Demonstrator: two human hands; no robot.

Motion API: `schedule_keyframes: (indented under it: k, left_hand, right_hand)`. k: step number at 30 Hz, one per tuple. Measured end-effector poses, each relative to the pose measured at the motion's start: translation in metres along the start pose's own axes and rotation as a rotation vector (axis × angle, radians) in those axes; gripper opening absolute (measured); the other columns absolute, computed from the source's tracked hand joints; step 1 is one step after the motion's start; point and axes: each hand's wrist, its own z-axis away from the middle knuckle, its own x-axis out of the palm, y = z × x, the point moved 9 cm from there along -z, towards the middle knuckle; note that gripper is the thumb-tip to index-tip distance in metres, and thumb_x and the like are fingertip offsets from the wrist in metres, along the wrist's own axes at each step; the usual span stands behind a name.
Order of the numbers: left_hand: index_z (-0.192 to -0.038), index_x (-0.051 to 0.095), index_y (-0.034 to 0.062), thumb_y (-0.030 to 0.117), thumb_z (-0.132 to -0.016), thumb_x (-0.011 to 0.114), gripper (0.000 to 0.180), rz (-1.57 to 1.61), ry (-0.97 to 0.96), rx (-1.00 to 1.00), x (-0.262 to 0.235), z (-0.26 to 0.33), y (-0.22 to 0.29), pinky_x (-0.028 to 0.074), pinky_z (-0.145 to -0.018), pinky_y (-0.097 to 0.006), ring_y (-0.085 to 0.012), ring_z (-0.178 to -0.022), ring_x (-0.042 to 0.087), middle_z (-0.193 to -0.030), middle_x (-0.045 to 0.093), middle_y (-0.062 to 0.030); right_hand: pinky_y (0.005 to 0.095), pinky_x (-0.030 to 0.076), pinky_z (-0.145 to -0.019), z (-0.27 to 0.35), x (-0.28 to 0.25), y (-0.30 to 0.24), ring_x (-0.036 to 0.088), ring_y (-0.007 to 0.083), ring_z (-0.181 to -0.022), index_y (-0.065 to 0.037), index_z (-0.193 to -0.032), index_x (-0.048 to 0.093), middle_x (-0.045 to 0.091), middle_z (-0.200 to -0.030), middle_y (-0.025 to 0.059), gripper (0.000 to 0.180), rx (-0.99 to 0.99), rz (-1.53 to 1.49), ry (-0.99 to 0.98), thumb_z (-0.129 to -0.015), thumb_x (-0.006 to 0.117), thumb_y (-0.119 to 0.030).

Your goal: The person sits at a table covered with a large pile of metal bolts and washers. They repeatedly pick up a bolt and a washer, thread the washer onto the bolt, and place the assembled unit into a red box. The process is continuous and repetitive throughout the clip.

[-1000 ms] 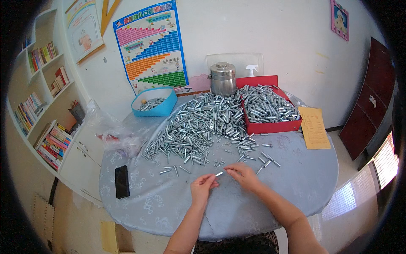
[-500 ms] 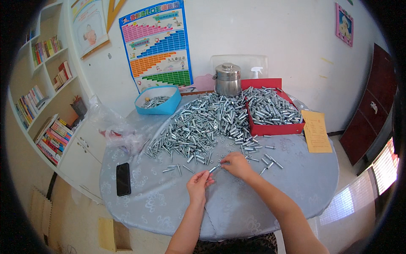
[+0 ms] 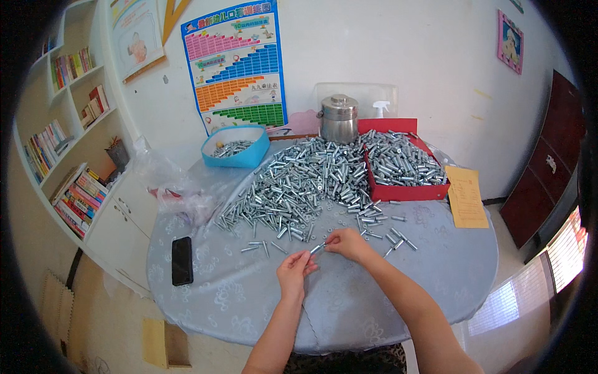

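Observation:
My left hand (image 3: 293,272) is closed, its thumb and fingers pinching a silvery metal expansion bolt (image 3: 317,248) that points up and to the right. At the bolt's far end my right hand (image 3: 349,244) has its fingertips pressed together. Whether they hold a small nut or washer there is too small to make out. Just beyond both hands spreads a large heap of similar bolts (image 3: 283,187), with small loose rings (image 3: 330,229) scattered along its near edge. A few single bolts (image 3: 398,239) lie to the right of my right hand.
A red box (image 3: 411,192) full of bolts stands at the back right, a blue bin (image 3: 240,158) with more at the back left. Behind the heap is a steel canister (image 3: 339,123). A phone (image 3: 182,260), a plastic bag (image 3: 180,193) and a yellow paper (image 3: 467,198) lie around the table's sides.
My right hand has shifted very slightly, its fingertips staying at the bolt's far end. My left hand keeps its pinch on the bolt. The whole view has moved a little.

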Motion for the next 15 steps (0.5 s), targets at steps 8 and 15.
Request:
schedule_keyframes:
  k: [8,15]
  left_hand:
    - [-0.09,0.057,-0.0044,0.006,-0.079,0.06,0.016,-0.005,-0.007,-0.01,-0.002,-0.002,-0.003,0.053,-0.056,-0.025,-0.0141,-0.065,0.058,-0.079,0.061,-0.0119]
    - [-0.091,0.057,-0.0049,0.005,-0.078,0.06,0.016,-0.014,-0.032,0.004,-0.001,-0.004,-0.005,0.053,-0.056,-0.025,-0.0137,-0.064,0.058,-0.08,0.061,-0.0119]
  right_hand:
    - [0.0322,0.046,-0.062,0.001,0.009,-0.019,0.061,0.0216,-0.069,-0.008,-0.083,0.064,0.063,-0.074,0.0068,0.025,-0.087,0.283,-0.048,-0.064,0.069,-0.025]
    - [0.0338,0.046,-0.061,-0.001,0.01,-0.018,0.06,0.0229,-0.069,-0.008,-0.081,0.063,0.063,-0.074,0.0079,0.023,-0.099,0.377,-0.03,-0.065,0.069,-0.023]
